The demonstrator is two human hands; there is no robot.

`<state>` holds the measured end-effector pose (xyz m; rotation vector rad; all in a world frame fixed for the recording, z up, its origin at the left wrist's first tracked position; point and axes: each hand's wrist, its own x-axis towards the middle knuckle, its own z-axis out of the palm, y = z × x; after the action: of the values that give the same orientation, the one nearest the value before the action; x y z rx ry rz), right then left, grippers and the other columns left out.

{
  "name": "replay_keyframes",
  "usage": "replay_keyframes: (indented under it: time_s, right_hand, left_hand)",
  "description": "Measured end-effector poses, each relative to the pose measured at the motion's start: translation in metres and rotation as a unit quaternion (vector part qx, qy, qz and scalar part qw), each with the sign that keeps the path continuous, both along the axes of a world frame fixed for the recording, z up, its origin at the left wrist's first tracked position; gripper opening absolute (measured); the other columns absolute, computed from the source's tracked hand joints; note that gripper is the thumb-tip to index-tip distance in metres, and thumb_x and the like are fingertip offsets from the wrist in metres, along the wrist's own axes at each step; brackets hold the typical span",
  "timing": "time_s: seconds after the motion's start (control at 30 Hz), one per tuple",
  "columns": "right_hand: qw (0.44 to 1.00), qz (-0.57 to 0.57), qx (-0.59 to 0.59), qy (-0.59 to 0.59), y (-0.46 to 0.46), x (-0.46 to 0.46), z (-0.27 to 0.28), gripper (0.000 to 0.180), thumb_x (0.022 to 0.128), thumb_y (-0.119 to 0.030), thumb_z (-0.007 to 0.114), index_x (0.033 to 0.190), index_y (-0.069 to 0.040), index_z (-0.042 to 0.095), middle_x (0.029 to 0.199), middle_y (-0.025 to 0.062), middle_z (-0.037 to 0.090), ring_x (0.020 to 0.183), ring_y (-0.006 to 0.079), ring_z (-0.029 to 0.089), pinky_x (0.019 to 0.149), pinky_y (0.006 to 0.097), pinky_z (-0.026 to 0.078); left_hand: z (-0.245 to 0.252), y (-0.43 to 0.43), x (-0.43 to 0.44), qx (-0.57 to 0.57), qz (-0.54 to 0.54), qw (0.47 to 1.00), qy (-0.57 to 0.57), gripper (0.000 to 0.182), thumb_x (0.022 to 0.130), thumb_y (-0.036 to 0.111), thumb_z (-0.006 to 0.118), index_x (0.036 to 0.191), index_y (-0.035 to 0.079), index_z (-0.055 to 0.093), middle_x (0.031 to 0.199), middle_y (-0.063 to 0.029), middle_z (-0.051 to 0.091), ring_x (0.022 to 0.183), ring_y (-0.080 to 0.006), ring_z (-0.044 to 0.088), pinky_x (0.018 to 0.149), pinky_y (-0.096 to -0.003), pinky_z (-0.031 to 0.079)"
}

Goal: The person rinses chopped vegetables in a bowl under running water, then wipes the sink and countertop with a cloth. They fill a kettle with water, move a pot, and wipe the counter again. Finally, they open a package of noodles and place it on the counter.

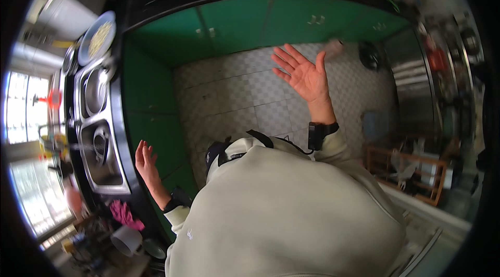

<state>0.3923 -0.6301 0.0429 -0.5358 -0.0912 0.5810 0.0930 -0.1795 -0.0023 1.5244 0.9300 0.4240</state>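
Observation:
My left hand (148, 167) holds nothing; its fingers are extended just beside the black counter edge (131, 159). My right hand (302, 75) is raised above the tiled floor, palm up toward the camera, with fingers spread and nothing in them. Both wrists wear black straps, the right one with a small black device (315, 135). Left of my left hand is a two-basin steel sink (121, 183). Water streams from the tap (45, 132) over a metal vessel (100, 144) in the nearer basin. A metal bowl (95, 91) sits in the other basin.
Beyond the sink stands a blue basin (112, 23) of pale pieces. Green cabinets (234, 27) line two sides. A pink cloth (125, 215) and a white container (127, 240) lie near the sink. At the right are a wooden rack (441, 183) and shelves (449, 77).

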Motion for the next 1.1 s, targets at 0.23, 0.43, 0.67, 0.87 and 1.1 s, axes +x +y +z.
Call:
replay_keyframes:
  time_s: [0.23,0.43,0.67,0.87,1.1]
  right_hand:
    - [0.996,-0.029,0.037,-0.078,-0.107,0.031,0.046,0.095,0.087,-0.079,0.027,0.153,-0.01,0.025,0.155,0.0231,0.026,0.14,0.0411,0.031,0.11,0.054,0.033]
    - [0.608,-0.309,-0.539,-0.494,-0.15,0.068,0.046,0.073,0.094,-0.051,0.052,0.145,-0.001,0.037,0.15,0.0228,0.033,0.136,0.0393,0.038,0.107,0.0485,0.035]
    - [0.519,-0.138,-0.824,-0.183,-0.354,0.15,-0.006,0.075,0.088,-0.057,0.057,0.143,-0.008,0.044,0.129,0.0198,0.059,0.122,0.0352,0.054,0.105,0.0519,0.036]
    - [0.363,-0.345,-0.861,0.087,-0.605,0.025,-0.04,0.052,0.088,-0.031,0.066,0.127,0.001,0.056,0.119,0.026,0.062,0.108,0.0375,0.061,0.095,0.0413,0.047]
    - [0.349,-0.082,-0.807,0.468,-0.667,-0.129,-0.116,0.057,0.08,-0.044,0.071,0.116,0.0,0.065,0.113,0.0239,0.065,0.108,0.0388,0.062,0.093,0.0466,0.049]
  left_hand:
    - [0.071,-0.195,0.196,-0.467,-0.308,0.78,-0.281,0.094,0.087,0.075,0.043,0.155,0.015,0.02,0.159,-0.0185,0.018,0.141,-0.0474,0.025,0.106,-0.0635,0.034]
    - [0.077,-0.388,0.379,-0.656,-0.436,0.585,-0.192,0.1,0.081,0.077,0.049,0.153,0.014,0.023,0.158,-0.0213,0.019,0.142,-0.0492,0.02,0.108,-0.0672,0.028]
    - [0.059,-0.62,0.524,-0.581,-0.538,0.608,0.053,0.073,0.096,0.06,0.042,0.142,0.003,0.04,0.148,-0.0201,0.04,0.133,-0.0345,0.042,0.106,-0.0491,0.037]
    - [0.072,-0.739,0.647,-0.204,-0.78,0.591,0.015,0.045,0.099,0.035,0.053,0.128,0.0,0.055,0.115,-0.0162,0.066,0.099,-0.0254,0.067,0.083,-0.0337,0.052]
    - [0.023,-0.907,0.74,-0.037,-0.807,0.586,0.056,0.034,0.098,0.02,0.056,0.127,0.003,0.056,0.114,-0.0091,0.065,0.096,-0.0161,0.062,0.081,-0.029,0.048]
